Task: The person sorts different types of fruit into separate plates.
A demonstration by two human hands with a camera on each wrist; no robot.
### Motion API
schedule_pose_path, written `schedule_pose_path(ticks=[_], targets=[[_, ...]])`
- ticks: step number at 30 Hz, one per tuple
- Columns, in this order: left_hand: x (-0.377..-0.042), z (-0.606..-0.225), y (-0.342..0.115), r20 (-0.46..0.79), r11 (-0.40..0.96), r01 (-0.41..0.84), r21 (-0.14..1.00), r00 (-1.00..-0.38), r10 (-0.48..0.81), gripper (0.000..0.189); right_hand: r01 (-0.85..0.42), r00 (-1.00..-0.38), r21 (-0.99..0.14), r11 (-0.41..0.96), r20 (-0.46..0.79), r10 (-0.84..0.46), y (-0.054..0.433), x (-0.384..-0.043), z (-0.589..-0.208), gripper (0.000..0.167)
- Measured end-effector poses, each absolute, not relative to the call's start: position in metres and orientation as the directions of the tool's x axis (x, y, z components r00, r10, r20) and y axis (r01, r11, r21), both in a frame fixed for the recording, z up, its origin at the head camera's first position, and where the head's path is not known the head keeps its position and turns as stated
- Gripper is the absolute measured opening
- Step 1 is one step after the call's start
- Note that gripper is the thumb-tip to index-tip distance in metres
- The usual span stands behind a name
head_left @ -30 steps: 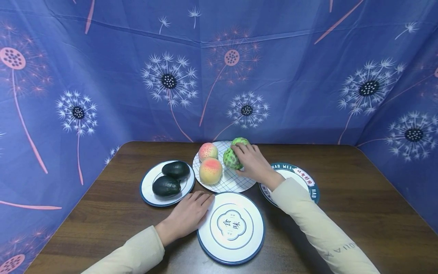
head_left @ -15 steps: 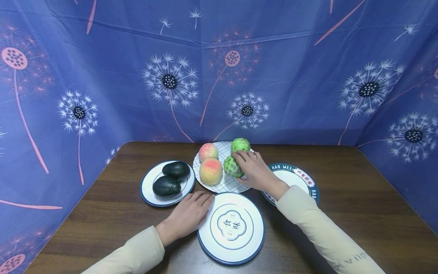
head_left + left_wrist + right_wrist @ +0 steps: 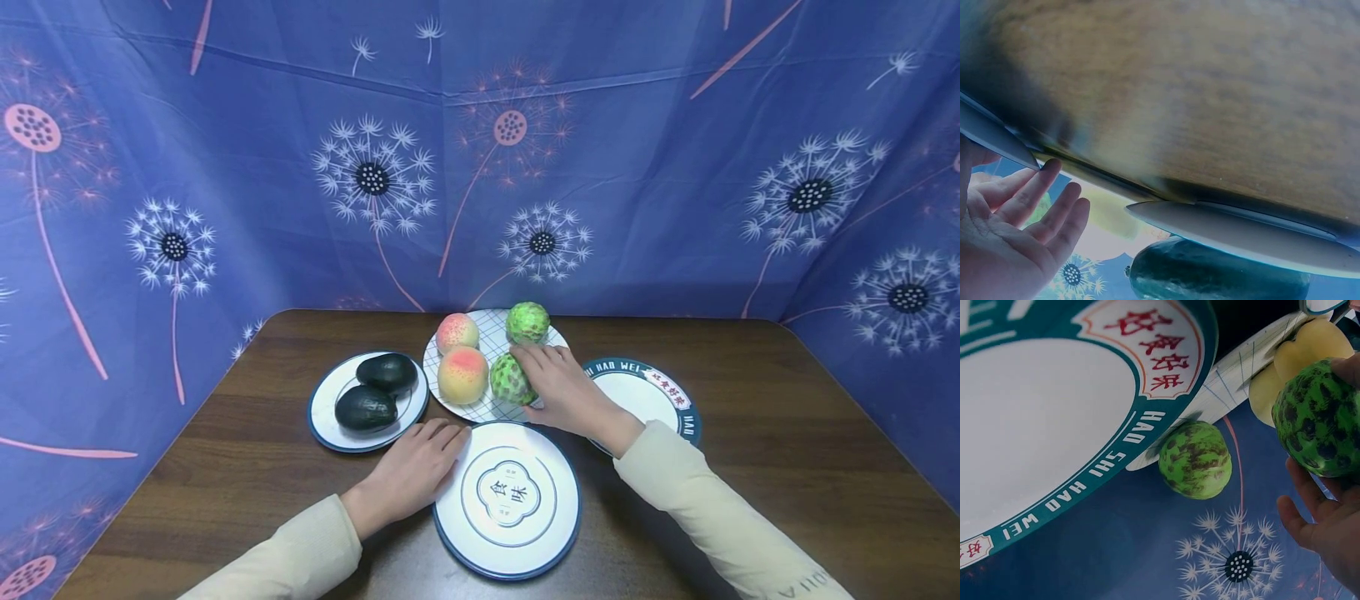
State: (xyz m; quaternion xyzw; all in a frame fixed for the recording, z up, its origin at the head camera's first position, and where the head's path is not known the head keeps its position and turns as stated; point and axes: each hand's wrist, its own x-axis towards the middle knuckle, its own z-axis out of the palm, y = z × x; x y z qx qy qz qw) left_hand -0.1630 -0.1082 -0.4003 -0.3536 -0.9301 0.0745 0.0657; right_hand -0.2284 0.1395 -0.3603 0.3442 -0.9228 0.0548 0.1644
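My right hand [image 3: 570, 387] grips the nearer of two green, knobbly custard apples [image 3: 512, 380], its thumb and fingers on opposite sides of the fruit [image 3: 1319, 419]. This fruit is over the right front of the white grid-patterned plate [image 3: 498, 408]. Behind it on the same plate sits the other custard apple [image 3: 528, 322]; two peaches [image 3: 462, 375] lie on the left. My left hand [image 3: 412, 471] rests beside the blue-rimmed white plate [image 3: 506, 550] in front, fingertips right at its upper left rim. In the left wrist view that hand's fingers [image 3: 1072, 231] are loosely extended.
To the left, a blue-rimmed plate [image 3: 326, 417] bears two dark green avocados [image 3: 366, 408]. A green-rimmed plate with lettering [image 3: 637, 392] stands right of the grid plate, partly under my right forearm. A blue dandelion-print cloth [image 3: 637, 208] hangs behind the wooden table [image 3: 787, 417].
My right hand has drawn the nearer custard apple toward me across the grid plate, uncovering the farther one. The left hand and the plates have stayed in place.
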Motion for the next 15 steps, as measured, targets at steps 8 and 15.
schedule_pose_path(ticks=[8, 15], targets=[[-0.163, -0.4, -0.109, 0.082, 0.736, 0.65, -0.188, -0.737, 0.671, 0.05, -0.673, -0.7, 0.002, 0.739, 0.321, -0.638, 0.139, -0.217, -0.361, 0.084], [-0.163, -0.401, -0.108, 0.096, 0.736, 0.648, -0.195, -0.734, 0.672, 0.049, -0.71, -0.67, -0.012, 0.704, 0.319, -0.671, 0.136, -0.208, -0.364, 0.082]])
